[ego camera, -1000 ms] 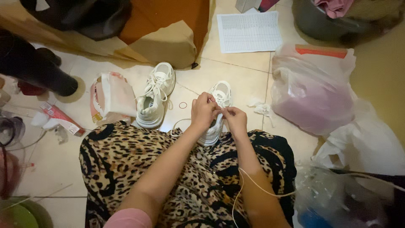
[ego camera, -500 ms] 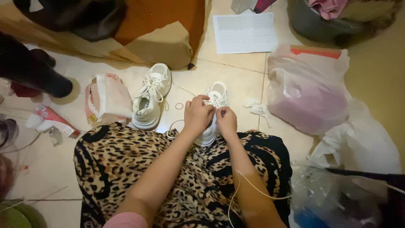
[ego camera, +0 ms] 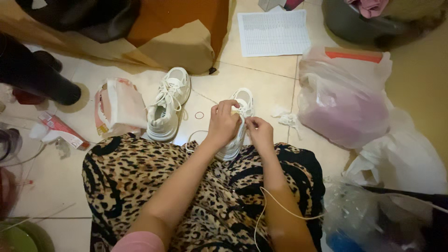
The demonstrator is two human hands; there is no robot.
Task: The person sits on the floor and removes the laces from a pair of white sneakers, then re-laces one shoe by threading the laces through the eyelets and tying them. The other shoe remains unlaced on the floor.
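We see both hands meeting over a white sneaker (ego camera: 238, 135) that stands on the tiled floor (ego camera: 261, 86), its heel against the leopard-print skirt (ego camera: 140, 172). The left hand (ego camera: 223, 122) curls over the middle of the shoe, fingers bent and pinching the white lace (ego camera: 242, 113) near the tongue. The right hand (ego camera: 260, 133) sits just beside it, thumb and forefinger pressed together on the same lace. A loose loop of lace lies on the floor to the left of this shoe. A second white sneaker (ego camera: 167, 109), already laced, stands apart on the left, with a small rubber band (ego camera: 199, 115) between the two shoes. A crumpled bit of paper (ego camera: 285, 116) lies near the right, beside a plastic bag (ego camera: 343, 100), and a printed sheet (ego camera: 274, 31) lies farther off.
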